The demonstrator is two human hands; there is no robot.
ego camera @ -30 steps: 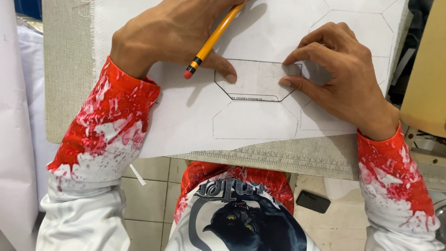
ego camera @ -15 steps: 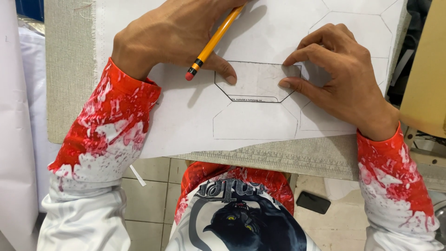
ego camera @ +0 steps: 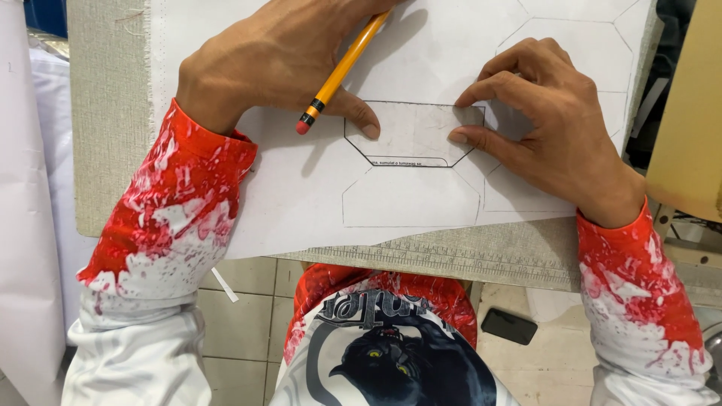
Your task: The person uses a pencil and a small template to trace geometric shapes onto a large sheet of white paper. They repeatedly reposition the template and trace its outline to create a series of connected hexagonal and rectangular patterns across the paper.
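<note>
While both hands pin it, template [ego camera: 414, 135] between thumbs, left hand [ego camera: 278, 60] fingers clamped on pencil [ego camera: 342, 71], right hand [ego camera: 553, 124] fingers spread.

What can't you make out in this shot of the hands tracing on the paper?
Head view only:
- Pencil tip: hidden under the left hand and cut off by the top edge.
- Template upper part: covered by the left hand and the right hand fingers.
- Paper far end: cut off by the top edge.
- Small print on the template: too small to tell.
- Dark flat thing on the floor: too small to identify.
</note>
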